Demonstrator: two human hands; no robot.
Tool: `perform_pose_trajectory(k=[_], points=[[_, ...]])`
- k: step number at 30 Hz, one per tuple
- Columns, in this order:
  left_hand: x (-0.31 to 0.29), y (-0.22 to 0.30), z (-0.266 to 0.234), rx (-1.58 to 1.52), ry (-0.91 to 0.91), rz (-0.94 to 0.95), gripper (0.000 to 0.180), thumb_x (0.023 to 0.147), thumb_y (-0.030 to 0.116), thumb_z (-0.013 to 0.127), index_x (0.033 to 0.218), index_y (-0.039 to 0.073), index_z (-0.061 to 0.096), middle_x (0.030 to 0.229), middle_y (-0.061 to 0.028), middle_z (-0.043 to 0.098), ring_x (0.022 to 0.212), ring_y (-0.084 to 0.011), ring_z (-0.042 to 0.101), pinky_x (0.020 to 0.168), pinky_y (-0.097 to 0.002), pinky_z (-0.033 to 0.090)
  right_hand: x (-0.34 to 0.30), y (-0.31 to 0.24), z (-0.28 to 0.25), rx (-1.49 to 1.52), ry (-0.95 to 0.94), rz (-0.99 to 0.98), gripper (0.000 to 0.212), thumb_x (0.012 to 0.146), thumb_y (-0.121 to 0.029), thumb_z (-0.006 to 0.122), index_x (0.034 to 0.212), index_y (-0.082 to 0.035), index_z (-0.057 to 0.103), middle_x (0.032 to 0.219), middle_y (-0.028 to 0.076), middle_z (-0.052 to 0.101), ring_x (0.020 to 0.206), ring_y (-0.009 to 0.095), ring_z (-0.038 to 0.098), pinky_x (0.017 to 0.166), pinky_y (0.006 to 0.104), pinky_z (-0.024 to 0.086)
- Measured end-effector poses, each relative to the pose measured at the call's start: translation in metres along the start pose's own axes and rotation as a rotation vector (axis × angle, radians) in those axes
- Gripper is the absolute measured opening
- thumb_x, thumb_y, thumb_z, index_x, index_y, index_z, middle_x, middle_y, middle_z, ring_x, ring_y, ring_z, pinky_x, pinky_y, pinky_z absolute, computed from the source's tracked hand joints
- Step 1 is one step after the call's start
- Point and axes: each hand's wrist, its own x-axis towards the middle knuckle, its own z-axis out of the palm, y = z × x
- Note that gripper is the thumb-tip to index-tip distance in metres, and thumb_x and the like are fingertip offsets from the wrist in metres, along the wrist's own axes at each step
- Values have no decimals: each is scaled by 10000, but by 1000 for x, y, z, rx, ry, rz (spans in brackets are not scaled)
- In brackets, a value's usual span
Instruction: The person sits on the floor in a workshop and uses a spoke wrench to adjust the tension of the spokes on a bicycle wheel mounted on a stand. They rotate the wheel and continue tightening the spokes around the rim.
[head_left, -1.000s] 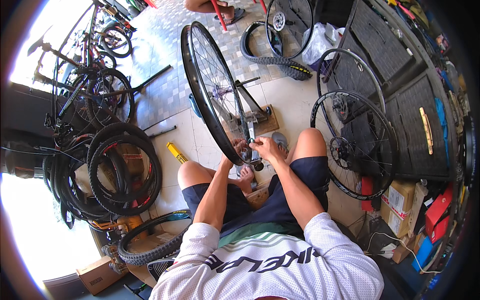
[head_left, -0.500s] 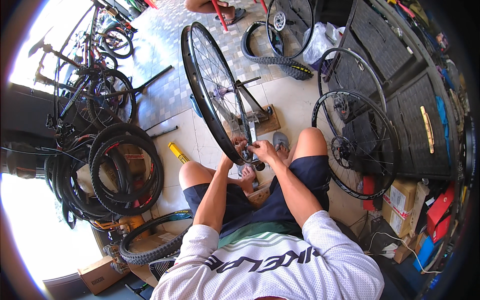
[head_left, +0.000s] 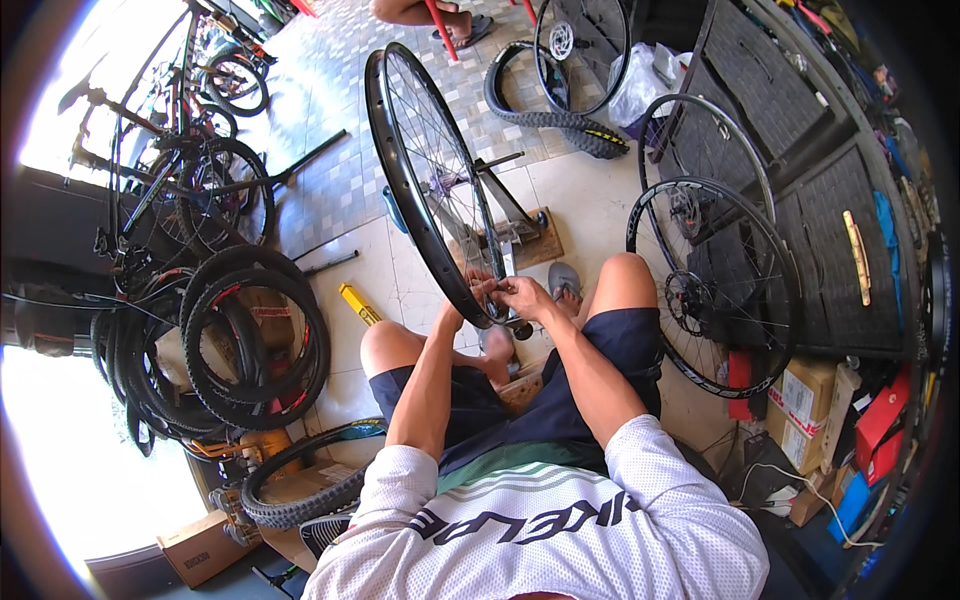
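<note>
A black bicycle wheel (head_left: 398, 170) without a tire stands upright before me in a truing stand (head_left: 507, 205) with a wooden base (head_left: 543, 240). Both my hands work close together at the near, lower part of the wheel, among the spokes by the rim. My left hand (head_left: 468, 294) reaches in from the rim's left side, its fingers bent and partly hidden by the rim. On the right side, my right hand (head_left: 524, 298) has its thumb and fingers pinched together near the spokes. Whatever small thing lies between the fingertips is too small to tell.
Several tires (head_left: 255, 340) are stacked on the left near parked bikes (head_left: 190, 170). Two wheels (head_left: 710, 290) lean against dark cabinets (head_left: 800, 210) on the right. A yellow tool or box (head_left: 358, 303) lies by my left knee. Beyond the wheel sits another person, whose foot (head_left: 465, 30) shows.
My hands have drawn slightly closer together at the rim, the right fingers shifting a little toward the left ones. The wheel and stand look nearly the same.
</note>
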Motion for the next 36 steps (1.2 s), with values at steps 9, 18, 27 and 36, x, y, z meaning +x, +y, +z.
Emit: perform_pose_trajectory(k=[9, 18, 27, 36], points=[[-9, 14, 12, -30, 75, 1, 354, 790, 255, 817, 955, -1, 636, 682, -13, 593, 539, -81, 527, 471, -247, 396, -22, -42, 5, -354, 151, -9, 604, 730, -359, 768, 1209, -62, 552, 850, 158, 704, 790, 336, 679, 696, 412, 523], [-19, 19, 7, 37, 114, 38, 369, 801, 304, 808, 949, 5, 651, 697, -8, 603, 563, -81, 516, 487, -248, 379, -24, -54, 14, -612, 210, -102, 670, 754, -326, 691, 1327, -56, 470, 874, 172, 709, 845, 395, 674, 790, 451, 518], [-23, 24, -1, 304, 91, -34, 515, 771, 496, 799, 797, -2, 669, 637, -21, 610, 555, -105, 531, 491, -284, 400, -26, -55, 11, -404, 128, -62, 671, 772, -269, 698, 1351, -31, 454, 950, 192, 708, 893, 369, 674, 786, 434, 515], [-29, 36, 12, 281, 63, 8, 494, 762, 476, 787, 783, -4, 671, 600, -34, 573, 551, -121, 533, 498, -308, 413, -18, -39, 13, -286, 132, -110, 716, 761, -240, 712, 1392, -52, 430, 913, 186, 695, 873, 372, 667, 778, 438, 524]])
